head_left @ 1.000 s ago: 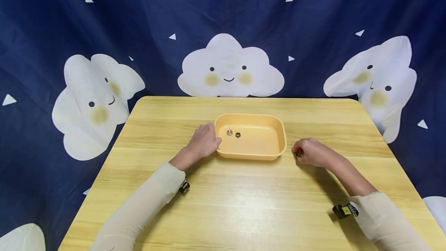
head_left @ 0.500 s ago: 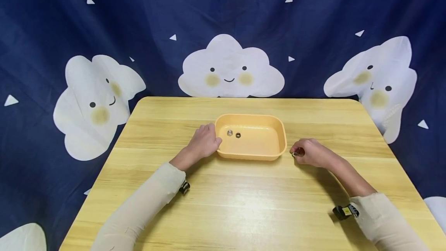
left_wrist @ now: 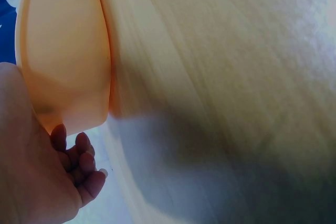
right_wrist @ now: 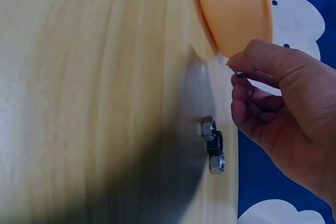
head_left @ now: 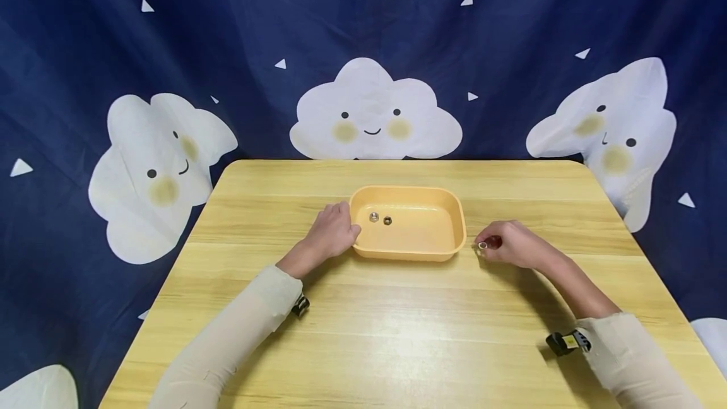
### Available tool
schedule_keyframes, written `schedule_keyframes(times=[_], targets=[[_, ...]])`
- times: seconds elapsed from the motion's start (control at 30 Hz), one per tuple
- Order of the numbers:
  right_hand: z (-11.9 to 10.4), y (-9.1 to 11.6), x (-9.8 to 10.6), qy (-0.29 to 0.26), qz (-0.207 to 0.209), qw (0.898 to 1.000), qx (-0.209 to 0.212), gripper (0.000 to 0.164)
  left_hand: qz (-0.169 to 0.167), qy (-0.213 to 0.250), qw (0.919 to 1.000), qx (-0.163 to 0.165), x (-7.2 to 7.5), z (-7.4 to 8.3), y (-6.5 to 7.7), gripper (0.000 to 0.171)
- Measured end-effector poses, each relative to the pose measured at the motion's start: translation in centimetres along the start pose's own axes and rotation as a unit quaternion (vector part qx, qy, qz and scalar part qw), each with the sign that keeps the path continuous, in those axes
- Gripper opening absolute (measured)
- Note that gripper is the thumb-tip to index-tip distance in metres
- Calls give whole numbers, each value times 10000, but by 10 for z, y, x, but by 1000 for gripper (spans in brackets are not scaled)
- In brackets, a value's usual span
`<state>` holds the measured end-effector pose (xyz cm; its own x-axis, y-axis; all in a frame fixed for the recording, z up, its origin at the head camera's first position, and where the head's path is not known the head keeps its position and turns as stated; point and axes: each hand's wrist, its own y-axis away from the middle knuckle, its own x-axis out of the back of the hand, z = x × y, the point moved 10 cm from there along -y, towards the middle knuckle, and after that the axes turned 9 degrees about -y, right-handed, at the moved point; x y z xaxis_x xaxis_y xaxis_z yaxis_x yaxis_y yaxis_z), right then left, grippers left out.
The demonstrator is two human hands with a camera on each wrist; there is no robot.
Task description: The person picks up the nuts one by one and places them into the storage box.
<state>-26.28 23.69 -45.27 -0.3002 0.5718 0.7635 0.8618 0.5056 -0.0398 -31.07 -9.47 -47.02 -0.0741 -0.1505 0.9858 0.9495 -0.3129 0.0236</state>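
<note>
An orange plastic tray (head_left: 409,251) holds a silver nut (head_left: 374,216) and a darker nut (head_left: 387,221) near its left end. My left hand (head_left: 332,230) grips the tray's left end, fingers curled at its outer wall in the left wrist view. To the right of the tray, my right hand (head_left: 514,245) pinches a small nut (right_wrist: 239,74) between thumb and forefinger; mostly the fingers cover it. Three more nuts, silver (right_wrist: 208,128), dark (right_wrist: 214,144) and silver (right_wrist: 217,164), lie in a touching row on the table below that hand in the right wrist view.
The wooden table (head_left: 363,333) ends at a dark blue curtain (head_left: 255,11) with white cloud prints behind it. Both forearms come in from the near side, each with a small black camera (head_left: 561,343) at the wrist.
The right hand has shifted slightly, and the nut at its fingertips shows as a silver ring where it looked dark before. The left hand and tray stay in place.
</note>
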Motion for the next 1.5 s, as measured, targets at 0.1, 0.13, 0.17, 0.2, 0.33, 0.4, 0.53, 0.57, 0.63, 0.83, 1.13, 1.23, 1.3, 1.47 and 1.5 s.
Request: schedule_keyframes(times=[0.1, 0.13, 0.17, 0.2, 0.33, 0.4, 0.53, 0.57, 0.63, 0.83, 1.13, 1.23, 1.3, 1.47, 1.5], targets=[[-3, -1, 6, -8, 18, 10000, 9, 16, 11, 18, 10000, -5, 0, 0, 0, 25], [-3, -1, 8, 16, 28, 10000, 9, 16, 18, 18, 10000, -6, 1, 0, 0, 25], [-4, -2, 10, 20, 52, 10000, 13, 17, 19, 19, 10000, -14, 1, 0, 0, 25], [-5, -2, 12, 40, 78, 10000, 22, 18, 30, 16, 10000, -23, 1, 1, -1, 25], [-9, -4, 22, 115, 238, 9996, 94, 20, 80, -5, 9999, -60, 2, 1, -1, 25], [-12, -5, 25, 180, 300, 9993, 140, 20, 128, 2, 9999, -85, 2, 2, -1, 24], [-16, -9, 27, 162, 279, 9994, 130, 21, 148, 1, 9998, -131, 1, 1, 2, 21], [-18, -10, 28, 149, 277, 9994, 117, 21, 167, -3, 9997, -155, 0, 1, 2, 21], [-20, -13, 29, 111, 293, 9995, 78, 19, 200, -23, 9996, -187, 0, 2, 3, 20], [-30, -21, 37, 208, 439, 9987, 166, 13, 291, 1, 9993, -214, 2, 2, 2, 20], [-40, -33, 40, 67, 495, 9987, 123, 15, 281, 18, 9993, -230, 2, 4, -1, 19], [-43, -39, 38, 27, 467, 9989, 72, 16, 292, 3, 9993, -227, 3, 4, 0, 20], [-45, -44, 38, 39, 464, 9989, 87, 16, 293, -1, 9993, -216, 3, 4, 0, 20], [-50, -52, 37, 30, 429, 9990, 108, 15, 280, -15, 9994, -207, 3, 3, 0, 20], [-50, -53, 37, 12, 426, 9990, 98, 16, 284, -28, 9994, -207, 3, 3, 0, 20]])
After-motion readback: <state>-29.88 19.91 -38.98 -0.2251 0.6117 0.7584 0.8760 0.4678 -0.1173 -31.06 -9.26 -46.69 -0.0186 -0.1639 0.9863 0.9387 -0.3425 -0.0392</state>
